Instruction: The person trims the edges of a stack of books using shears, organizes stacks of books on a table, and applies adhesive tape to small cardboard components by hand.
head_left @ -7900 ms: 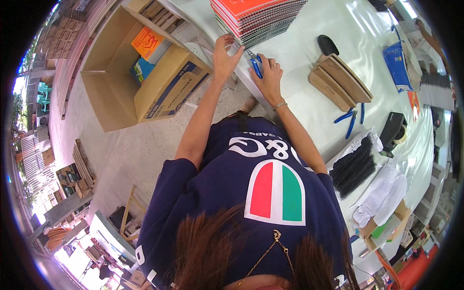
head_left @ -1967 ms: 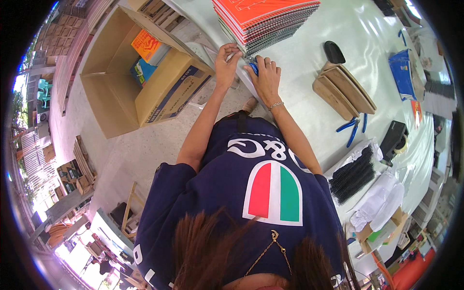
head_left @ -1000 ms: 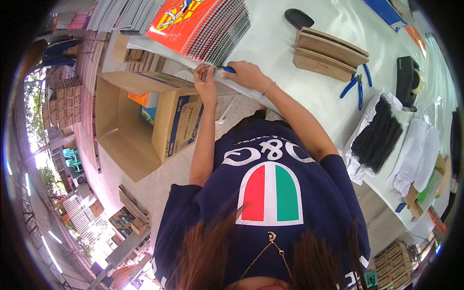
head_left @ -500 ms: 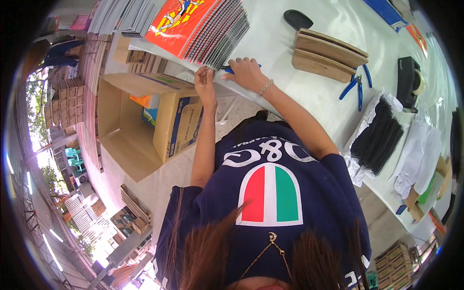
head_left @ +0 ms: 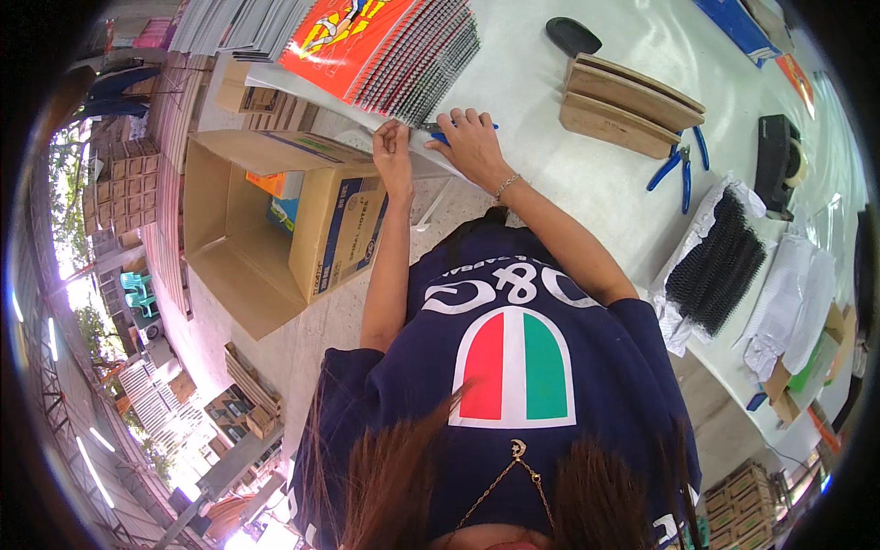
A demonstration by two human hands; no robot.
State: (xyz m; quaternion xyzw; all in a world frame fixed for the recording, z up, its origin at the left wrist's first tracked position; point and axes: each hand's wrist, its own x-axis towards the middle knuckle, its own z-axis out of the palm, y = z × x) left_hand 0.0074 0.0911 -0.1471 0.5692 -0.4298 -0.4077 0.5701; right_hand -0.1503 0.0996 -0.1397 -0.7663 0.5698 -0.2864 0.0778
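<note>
A stack of spiral notebooks (head_left: 353, 50) with an orange-red cover lies at the table's near edge, its coil bindings turned toward the right. At the stack's near corner, the fingers of my left hand (head_left: 393, 158) are pinched together by the coil ends. What they hold, if anything, is too small to tell. Close beside it, my right hand (head_left: 475, 148) is wrapped around blue-handled pliers (head_left: 439, 137), whose tip points at the same corner. My palm covers most of the handles.
A wooden holder (head_left: 628, 105), a second pair of blue pliers (head_left: 680, 172), a black tape dispenser (head_left: 777, 165) and black spiral coils (head_left: 717, 261) in white wrapping occupy the table's right. An open cardboard box (head_left: 344, 234) stands below the table edge at left.
The view has shifted slightly. Both hands stay at the notebooks' corner; the right hand's fingers have shifted a little on the pliers.
</note>
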